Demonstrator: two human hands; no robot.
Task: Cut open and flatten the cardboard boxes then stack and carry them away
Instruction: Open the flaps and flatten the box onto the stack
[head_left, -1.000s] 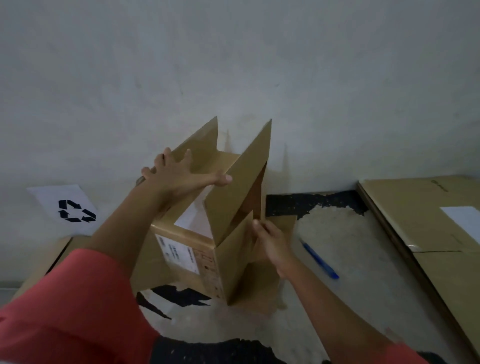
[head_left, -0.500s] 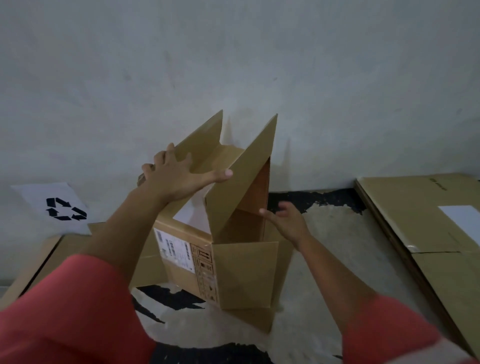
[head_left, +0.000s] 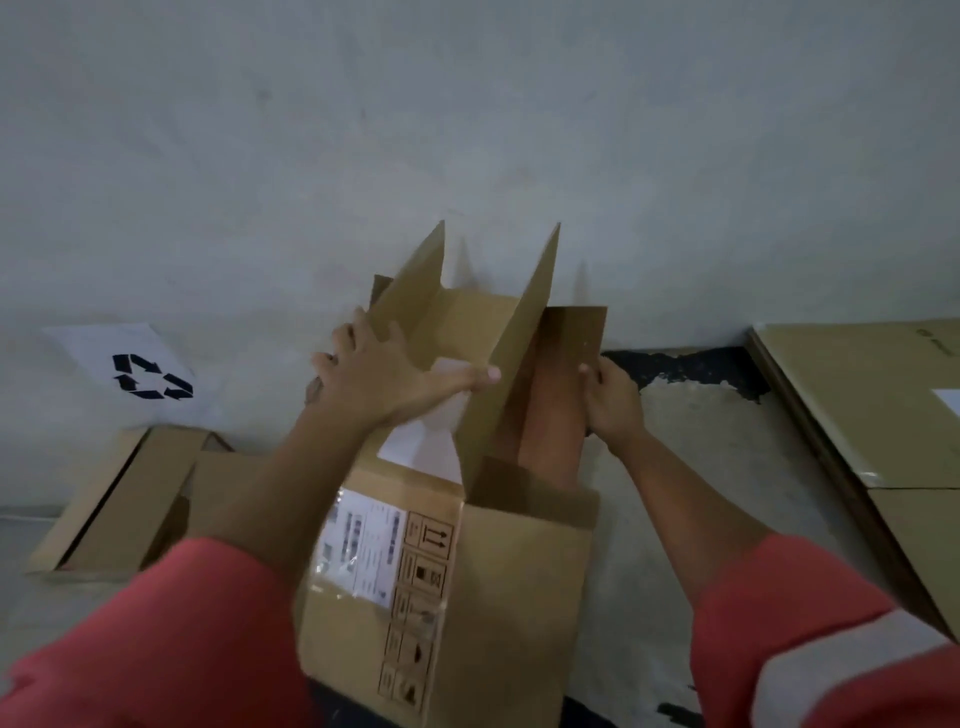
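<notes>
The brown cardboard box (head_left: 498, 597) with the white shipping label stands on the patchy grey floor (head_left: 701, 493) right in front of the person, close to the pale wall, with its top flaps up and open. Half a second ago the right hand (head_left: 612, 402) hung free in the air beside the box with loose fingers. Now it has taken hold of the short brown side flap (head_left: 574, 338) on the box's right, fingers curled round its outer edge. A second ago that same hand was low on the near corner, so it has let go, risen and found a fresh hold higher up. The left hand (head_left: 387, 376) has hardly shifted: it stays spread flat, fingers straight and thumb stretched out, pressing on the left side of the box top without gripping. The box has come nearer and turned a little, so its labelled face looks larger.

With a hand on each side, I would say the person is set to pull or push the walls and fold the box down. It is still a full upright shape, not yet flattened. Flat brown cardboard sheets (head_left: 857, 415) lie well apart on the right, and more flat cardboard (head_left: 130, 499) lies on the left under the white recycling-symbol paper (head_left: 140, 369), so stacking and carrying are still to come
</notes>
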